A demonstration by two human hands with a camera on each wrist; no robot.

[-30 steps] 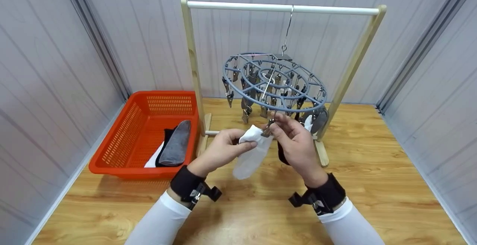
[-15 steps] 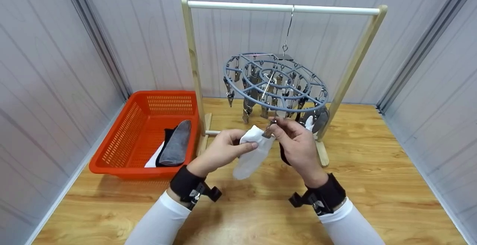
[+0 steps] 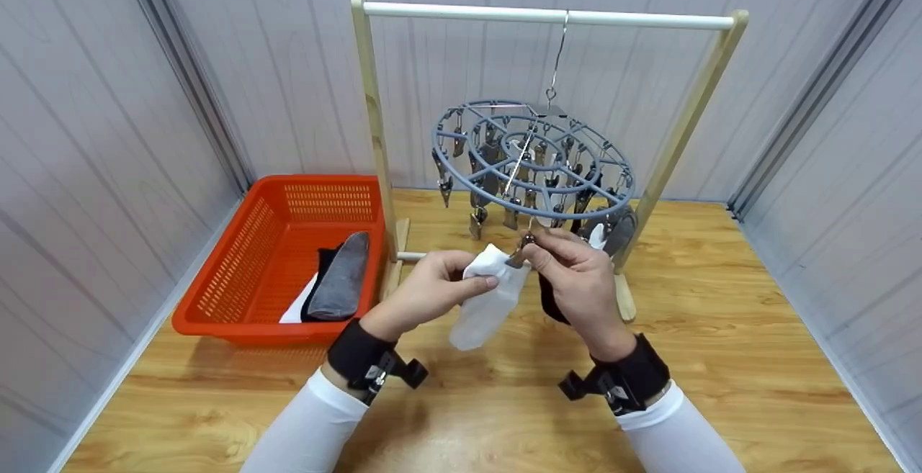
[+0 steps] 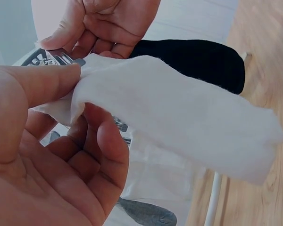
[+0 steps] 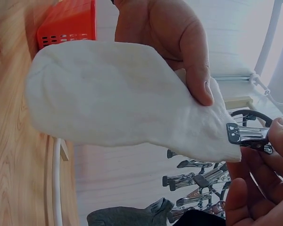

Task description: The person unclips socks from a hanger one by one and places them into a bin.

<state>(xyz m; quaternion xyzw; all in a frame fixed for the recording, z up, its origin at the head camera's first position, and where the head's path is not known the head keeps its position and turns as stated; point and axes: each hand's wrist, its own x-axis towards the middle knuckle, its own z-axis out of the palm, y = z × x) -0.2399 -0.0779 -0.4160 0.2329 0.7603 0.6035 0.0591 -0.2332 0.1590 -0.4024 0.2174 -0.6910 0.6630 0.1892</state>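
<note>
Head view showed the left hand (image 3: 425, 289) pinching a white sock (image 3: 484, 299) beneath the round clip hanger (image 3: 533, 163), more socks waiting in the orange basket (image 3: 252, 257); wrist views showed the right hand (image 5: 259, 188) squeezing a metal clip (image 5: 247, 134) at its cuff, seemingly unfastened.

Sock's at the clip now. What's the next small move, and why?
Probably let the clip close: the right hand pinches it at the edge of the white sock, which the left hand holds up below the round hanger.
</note>
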